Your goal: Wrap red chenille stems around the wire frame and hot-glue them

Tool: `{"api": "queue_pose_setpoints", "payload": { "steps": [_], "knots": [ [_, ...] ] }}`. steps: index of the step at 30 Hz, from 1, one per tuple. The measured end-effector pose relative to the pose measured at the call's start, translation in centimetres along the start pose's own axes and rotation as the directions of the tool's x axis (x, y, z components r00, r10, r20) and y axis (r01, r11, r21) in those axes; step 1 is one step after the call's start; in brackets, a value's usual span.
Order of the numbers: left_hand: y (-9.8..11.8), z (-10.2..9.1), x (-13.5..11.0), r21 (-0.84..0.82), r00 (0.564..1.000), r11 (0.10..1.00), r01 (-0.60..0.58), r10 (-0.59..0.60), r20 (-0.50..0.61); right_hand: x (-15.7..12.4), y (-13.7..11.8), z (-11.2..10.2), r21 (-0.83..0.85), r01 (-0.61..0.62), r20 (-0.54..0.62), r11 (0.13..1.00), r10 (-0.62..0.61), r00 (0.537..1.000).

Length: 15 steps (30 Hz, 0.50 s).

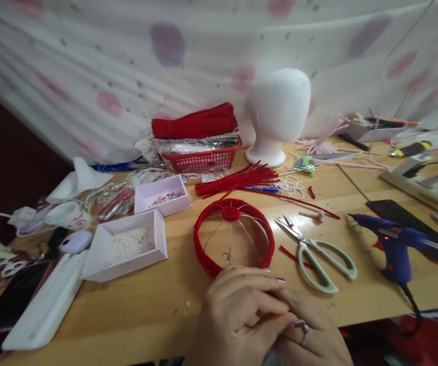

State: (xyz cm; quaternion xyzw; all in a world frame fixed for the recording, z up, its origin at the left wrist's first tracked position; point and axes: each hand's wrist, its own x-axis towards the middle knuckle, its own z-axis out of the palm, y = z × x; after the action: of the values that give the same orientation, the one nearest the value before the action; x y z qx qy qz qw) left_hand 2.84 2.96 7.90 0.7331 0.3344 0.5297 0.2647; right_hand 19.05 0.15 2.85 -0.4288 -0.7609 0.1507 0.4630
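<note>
My left hand (237, 310) and my right hand (314, 330) are together at the front of the table. The left fingers lie curled over the right ones, its thumb pressed against them near a ring. The right fingertips are mostly hidden, and I cannot see anything held between the hands. Just beyond the left fingers lies a round red fuzzy frame (196, 239), with thin wires running from its rim to a red disc (231, 214). Scissors (312, 251) with pale green handles lie partly spread to the right, over a short red stem (290, 252).
Farther right lies a blue glue gun (392, 244) with a red light. White boxes of pearl beads (133, 243) and coloured gems (169, 197) stand left. Red stems (237, 182), a red basket (203, 161) and a white foam head (282, 107) are behind.
</note>
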Motion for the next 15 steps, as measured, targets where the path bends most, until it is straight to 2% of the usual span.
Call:
{"api": "queue_pose_setpoints", "payload": {
  "steps": [3, 6, 9, 12, 15],
  "knots": [
    [-0.1, 0.4, -0.1, -0.003, 1.000, 1.000, -0.018, 0.018, -0.025, 0.2, -0.1, -0.3, 0.003, -0.009, 0.085, 1.000, 0.008, 0.996],
    [-0.4, 0.0, -0.7, 0.045, 0.997, 0.999, -0.004, 0.007, -0.080, 0.4, -0.1, -0.4, -0.016, 0.091, 0.117, 0.996, -0.088, 0.989],
    [-1.0, -1.2, -1.4, 0.155, 0.978, 0.984, 0.089, -0.056, -0.203, 0.4, 0.3, -0.5, -0.081, 0.197, 0.094, 0.977, -0.189, 0.977],
    [-1.8, -3.1, -1.8, 0.253, 0.920, 0.936, 0.245, -0.142, -0.366, 0.0, 0.6, -0.6, -0.108, 0.258, 0.086, 0.960, -0.250, 0.964],
    [-2.6, -5.0, -1.9, 0.265, 0.845, 0.885, 0.384, -0.222, -0.486, -0.4, 0.4, -0.4, -0.129, 0.176, 0.012, 0.976, -0.176, 0.984]
  ]
}}
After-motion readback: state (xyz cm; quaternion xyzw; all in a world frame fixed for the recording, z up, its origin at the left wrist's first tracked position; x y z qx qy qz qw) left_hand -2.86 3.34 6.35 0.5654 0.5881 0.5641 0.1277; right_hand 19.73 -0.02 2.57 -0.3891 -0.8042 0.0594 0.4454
